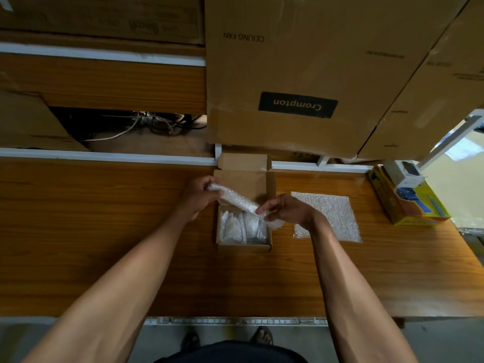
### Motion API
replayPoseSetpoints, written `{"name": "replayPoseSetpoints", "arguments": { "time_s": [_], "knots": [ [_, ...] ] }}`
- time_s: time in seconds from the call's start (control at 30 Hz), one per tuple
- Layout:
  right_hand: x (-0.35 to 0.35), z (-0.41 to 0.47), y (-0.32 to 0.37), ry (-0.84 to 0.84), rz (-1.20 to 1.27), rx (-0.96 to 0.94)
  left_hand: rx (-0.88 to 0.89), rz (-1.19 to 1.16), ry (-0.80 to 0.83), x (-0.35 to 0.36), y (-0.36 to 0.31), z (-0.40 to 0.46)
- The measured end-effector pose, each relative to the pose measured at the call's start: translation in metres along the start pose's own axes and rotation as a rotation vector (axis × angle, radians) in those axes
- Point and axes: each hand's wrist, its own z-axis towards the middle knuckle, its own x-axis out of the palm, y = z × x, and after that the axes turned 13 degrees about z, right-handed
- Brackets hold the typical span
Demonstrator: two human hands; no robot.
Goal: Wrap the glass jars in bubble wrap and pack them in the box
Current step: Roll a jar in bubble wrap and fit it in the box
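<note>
A small open cardboard box (243, 248) sits mid-table with its lid flap leaning back. Wrapped jars (242, 229) lie inside it. Just above the box I hold a long bubble-wrapped bundle (239, 200) slanting from upper left to lower right. My left hand (197, 197) grips its upper left end. My right hand (285, 209) pinches its lower right end, where loose wrap bunches under the fingers. What is inside the bundle is hidden by the wrap.
A flat sheet of bubble wrap (332, 218) lies on the wooden table (104, 218) right of the box. A yellow and blue carton (408, 203) stands at the far right. Large brown cartons (301, 74) rise behind the table. The table's front edge is near my feet.
</note>
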Motion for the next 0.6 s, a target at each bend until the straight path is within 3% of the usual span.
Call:
{"name": "replayPoseSetpoints", "arguments": {
  "time_s": [0.33,0.6],
  "knots": [
    [0.012,0.011,0.009,-0.224,-0.091,0.043,0.043,-0.039,-0.015,0.005,0.005,0.001],
    [0.005,0.009,0.008,-0.167,-0.112,0.053,0.045,-0.062,-0.004,0.010,0.006,0.006]
  ]
}}
